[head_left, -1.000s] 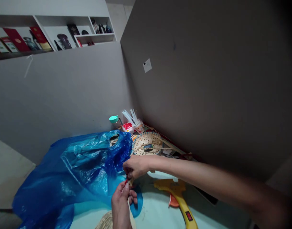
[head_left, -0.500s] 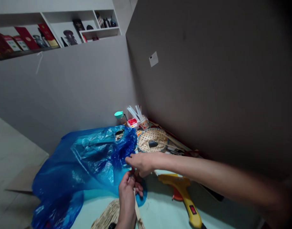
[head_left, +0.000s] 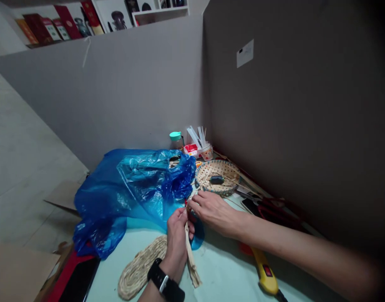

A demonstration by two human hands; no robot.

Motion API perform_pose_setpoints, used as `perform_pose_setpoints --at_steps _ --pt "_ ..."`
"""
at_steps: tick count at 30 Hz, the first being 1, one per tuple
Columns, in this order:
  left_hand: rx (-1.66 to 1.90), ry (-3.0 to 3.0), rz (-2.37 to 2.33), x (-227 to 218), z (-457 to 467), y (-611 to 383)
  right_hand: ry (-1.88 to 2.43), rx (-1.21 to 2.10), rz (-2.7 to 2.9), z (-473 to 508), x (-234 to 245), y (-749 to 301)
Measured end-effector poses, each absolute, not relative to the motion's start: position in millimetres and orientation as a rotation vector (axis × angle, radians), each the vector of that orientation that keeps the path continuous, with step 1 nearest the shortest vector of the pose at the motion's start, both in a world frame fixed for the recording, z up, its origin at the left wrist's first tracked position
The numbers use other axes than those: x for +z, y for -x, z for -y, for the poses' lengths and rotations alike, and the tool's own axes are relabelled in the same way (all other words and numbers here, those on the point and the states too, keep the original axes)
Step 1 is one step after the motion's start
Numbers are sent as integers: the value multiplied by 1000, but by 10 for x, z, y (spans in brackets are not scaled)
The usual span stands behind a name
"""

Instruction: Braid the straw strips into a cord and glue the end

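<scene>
My left hand (head_left: 179,224), with a black watch on its wrist, is closed on a pale flat straw strip (head_left: 189,256) whose loose end hangs down over the table. My right hand (head_left: 208,209) meets it at the fingertips, pinching the upper part of the same strip. A small red bit shows between the fingers; what it is I cannot tell. Left of my left wrist lies a flat oval of braided straw (head_left: 142,266), partly behind the hand. A blue plastic bag (head_left: 138,184) spreads just beyond both hands.
Behind my right hand sits a woven basket (head_left: 233,171) with a dark object inside. A yellow glue gun (head_left: 264,272) lies under my right forearm. Farther back stand a teal-lidded jar (head_left: 176,140) and a cup of white sticks (head_left: 206,152). Scissors (head_left: 269,201) and a phone (head_left: 249,205) lie right.
The view has shifted, showing more of the table and the braided straw. My right hand has turned and drawn back, its fingers now pinching the strip above my left hand.
</scene>
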State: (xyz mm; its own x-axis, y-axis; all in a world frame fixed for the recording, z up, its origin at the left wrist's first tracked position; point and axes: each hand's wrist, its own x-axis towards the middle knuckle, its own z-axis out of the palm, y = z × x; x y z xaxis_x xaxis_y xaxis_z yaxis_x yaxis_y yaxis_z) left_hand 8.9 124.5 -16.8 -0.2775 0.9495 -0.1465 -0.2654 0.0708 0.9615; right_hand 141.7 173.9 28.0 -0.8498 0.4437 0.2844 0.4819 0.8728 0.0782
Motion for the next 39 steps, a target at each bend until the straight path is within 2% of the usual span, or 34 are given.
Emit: perform_pose_setpoints --at_steps 7,15,21,24,29,33,39 --pt "1443 -788 -1268 -174 -1238 -77 754 -342 2712 -1814 185 -1355" --pt "1495 -799 -1297 -259 -1256 -83 574 -440 2712 -1696 151 -1404" --pt "1497 -791 -1305 -256 -1216 -115 695 -389 2753 -1506 -2 -1349" --pt "1480 -785 -1315 -224 -1201 -114 714 -301 2809 -1461 108 -1355" --pt "1464 -801 -1343 -191 -1241 -112 602 -175 2943 -1663 561 -1247" --pt "1421 -826 -1335 -166 -1255 -101 738 -71 3029 -2025 678 -1013" --pt "1368 -825 -1297 -191 -1241 -61 1241 113 3093 -2310 476 -949"
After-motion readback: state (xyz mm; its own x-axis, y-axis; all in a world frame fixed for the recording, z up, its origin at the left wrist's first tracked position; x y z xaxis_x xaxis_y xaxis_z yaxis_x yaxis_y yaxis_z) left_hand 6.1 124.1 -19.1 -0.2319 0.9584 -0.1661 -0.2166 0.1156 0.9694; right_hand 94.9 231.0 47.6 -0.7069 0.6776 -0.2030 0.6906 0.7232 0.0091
